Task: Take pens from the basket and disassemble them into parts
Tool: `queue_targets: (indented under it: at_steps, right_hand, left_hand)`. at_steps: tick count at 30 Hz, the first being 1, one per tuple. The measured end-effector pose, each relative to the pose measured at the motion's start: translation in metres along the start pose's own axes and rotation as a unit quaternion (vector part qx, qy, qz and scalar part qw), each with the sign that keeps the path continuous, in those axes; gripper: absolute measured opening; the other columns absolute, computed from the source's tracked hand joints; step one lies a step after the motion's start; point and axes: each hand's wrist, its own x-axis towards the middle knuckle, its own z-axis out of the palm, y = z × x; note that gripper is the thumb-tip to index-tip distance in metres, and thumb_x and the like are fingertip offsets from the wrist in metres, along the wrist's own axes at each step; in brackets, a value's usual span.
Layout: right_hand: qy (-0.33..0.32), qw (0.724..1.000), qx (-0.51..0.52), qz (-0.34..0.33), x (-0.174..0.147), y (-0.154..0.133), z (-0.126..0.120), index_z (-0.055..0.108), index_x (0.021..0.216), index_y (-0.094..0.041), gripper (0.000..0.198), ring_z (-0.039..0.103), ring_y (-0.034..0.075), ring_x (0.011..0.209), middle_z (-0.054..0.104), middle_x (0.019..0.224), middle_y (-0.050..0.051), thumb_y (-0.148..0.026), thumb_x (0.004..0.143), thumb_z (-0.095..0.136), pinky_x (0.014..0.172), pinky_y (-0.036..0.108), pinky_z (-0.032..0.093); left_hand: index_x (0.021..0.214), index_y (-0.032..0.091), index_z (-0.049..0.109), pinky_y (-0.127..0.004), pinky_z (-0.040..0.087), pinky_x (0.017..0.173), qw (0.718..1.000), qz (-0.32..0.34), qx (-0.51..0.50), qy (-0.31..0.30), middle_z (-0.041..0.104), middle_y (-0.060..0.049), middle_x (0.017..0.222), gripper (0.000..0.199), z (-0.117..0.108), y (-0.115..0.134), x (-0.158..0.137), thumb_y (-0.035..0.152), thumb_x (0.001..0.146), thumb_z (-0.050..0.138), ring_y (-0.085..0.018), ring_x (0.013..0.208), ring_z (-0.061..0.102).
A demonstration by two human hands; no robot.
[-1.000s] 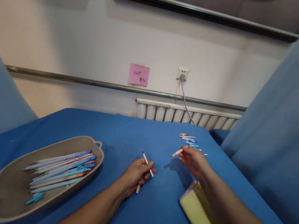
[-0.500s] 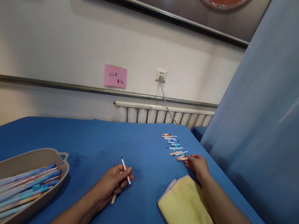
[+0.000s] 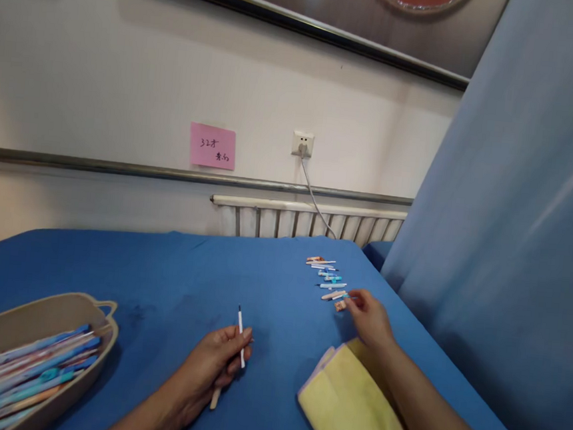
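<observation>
Evidently the left hand [image 3: 214, 357] is closed, its thumb pinning a slim white refill [image 3: 240, 319] against the curled fingers. That grip probably lets the dark tip point up and away, separate from the pale stick [image 3: 216, 397] poking out below the same hand (one hand, two pieces, it seems). How much of that stick lies inside the palm is hidden.

The right hand [image 3: 368, 318] reaches to the near end of a row of pen parts [image 3: 331, 286] on the blue cloth [image 3: 171, 272]. Its thumb and fingertips are drawn nearly together just beside an orange piece [image 3: 340, 306]; whether they grip anything I cannot tell, since the fingers cover that spot. The short parts lie mostly crosswise in a line going away from the person, perhaps so each small group is easy to pick out, though the far ones are too small to identify.

At left, pens [image 3: 37, 370] lie roughly parallel in a beige tray [image 3: 16, 320], likely for tidiness; the frame cuts both off. A folded yellow cloth [image 3: 350, 401] also runs out of view, partly behind the right forearm.
</observation>
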Motion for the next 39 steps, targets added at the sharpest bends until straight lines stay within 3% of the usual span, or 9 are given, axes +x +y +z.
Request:
queue_targets:
  at_steps: [2, 4, 6, 11, 18, 21, 25, 29, 39]
  right_hand:
    - [-0.097, 0.994, 0.034, -0.043, -0.028, -0.019, 0.019, 0.062, 0.084, -0.021, 0.019, 0.058, 0.016, 0.059, 0.062, 0.066, 0.0, -0.033, 0.07, 0.065, 0.058, 0.027, 0.044]
    - [-0.232, 0.963, 0.08, -0.11, -0.054, -0.036, 0.037, 0.061, 0.088, -0.02, 0.02, 0.058, 0.014, 0.063, 0.062, 0.072, 0.0, -0.031, 0.072, 0.065, 0.059, 0.025, 0.044]
    - [-0.277, 0.947, 0.063, -0.153, -0.073, -0.046, 0.047, 0.06, 0.086, -0.02, 0.022, 0.056, 0.013, 0.063, 0.062, 0.073, -0.001, -0.03, 0.069, 0.07, 0.057, 0.023, 0.043]
    - [-0.291, 0.932, 0.006, -0.218, -0.081, -0.05, 0.048, 0.057, 0.075, -0.02, 0.011, 0.052, 0.01, 0.058, 0.058, 0.065, -0.004, -0.026, 0.074, 0.066, 0.056, 0.021, 0.039]
    - [-0.282, 0.893, -0.086, -0.341, -0.085, -0.055, 0.04, 0.055, 0.08, -0.021, 0.004, 0.054, 0.012, 0.067, 0.061, 0.075, 0.0, -0.018, 0.081, 0.053, 0.062, 0.023, 0.037]
    - [-0.29, 0.903, -0.085, -0.306, -0.065, -0.041, 0.031, 0.055, 0.079, -0.02, 0.003, 0.054, 0.012, 0.066, 0.06, 0.074, 0.0, -0.02, 0.081, 0.053, 0.062, 0.022, 0.038]
    - [-0.232, 0.948, -0.152, -0.158, -0.01, -0.001, 0.005, 0.053, 0.072, -0.019, 0.009, 0.052, 0.012, 0.058, 0.058, 0.063, -0.002, -0.02, 0.081, 0.051, 0.056, 0.021, 0.038]
    - [-0.178, 0.946, -0.246, -0.112, 0.026, 0.026, -0.015, 0.055, 0.073, -0.019, 0.008, 0.055, 0.014, 0.063, 0.063, 0.068, 0.0, -0.02, 0.08, 0.052, 0.06, 0.023, 0.037]
    - [-0.113, 0.94, -0.313, -0.078, 0.026, 0.017, -0.019, 0.065, 0.085, -0.019, 0.016, 0.062, 0.02, 0.079, 0.07, 0.085, 0.007, -0.027, 0.084, 0.051, 0.067, 0.027, 0.039]
  left_hand:
    - [0.068, 0.016, 0.049, -0.016, 0.011, 0.034, 1.0, -0.009, -0.022, -0.013, 0.048, 0.005, 0.051, 0.045, 0.01, -0.003, -0.002, 0.058, 0.064, 0.067, -0.002, 0.036, 0.019]
    - [0.068, 0.016, 0.05, -0.016, 0.01, 0.033, 0.999, -0.011, -0.027, -0.025, 0.047, 0.006, 0.049, 0.044, 0.02, -0.007, -0.004, 0.057, 0.065, 0.067, -0.001, 0.036, 0.019]
    - [0.065, 0.016, 0.049, -0.017, 0.01, 0.033, 0.999, -0.007, -0.017, -0.034, 0.041, 0.008, 0.043, 0.044, 0.029, -0.011, -0.006, 0.057, 0.068, 0.064, -0.002, 0.034, 0.018]
    - [0.061, 0.017, 0.049, -0.017, 0.011, 0.033, 0.999, 0.001, -0.013, -0.042, 0.04, 0.008, 0.041, 0.045, 0.04, -0.016, -0.007, 0.058, 0.067, 0.064, -0.002, 0.031, 0.019]
    - [0.058, 0.016, 0.049, -0.017, 0.01, 0.033, 0.999, -0.008, -0.017, -0.039, 0.036, 0.008, 0.039, 0.047, 0.04, -0.015, -0.006, 0.06, 0.065, 0.064, -0.002, 0.032, 0.019]
    - [0.069, 0.015, 0.054, -0.016, 0.01, 0.034, 0.999, -0.011, -0.038, -0.021, 0.044, 0.007, 0.045, 0.045, 0.04, -0.012, -0.008, 0.057, 0.064, 0.067, -0.002, 0.034, 0.02]
    - [0.088, 0.014, 0.057, -0.016, 0.009, 0.034, 0.998, -0.031, -0.06, -0.005, 0.05, 0.006, 0.053, 0.05, 0.039, -0.007, -0.011, 0.054, 0.061, 0.071, -0.001, 0.035, 0.02]
    - [0.093, 0.014, 0.057, -0.016, 0.009, 0.035, 0.998, -0.034, -0.049, -0.018, 0.051, 0.006, 0.054, 0.051, 0.039, -0.008, -0.012, 0.053, 0.063, 0.07, -0.001, 0.035, 0.022]
    - [0.094, 0.014, 0.057, -0.017, 0.011, 0.033, 0.998, -0.027, -0.009, -0.055, 0.05, 0.007, 0.052, 0.053, 0.036, -0.012, -0.008, 0.058, 0.065, 0.065, -0.002, 0.034, 0.023]
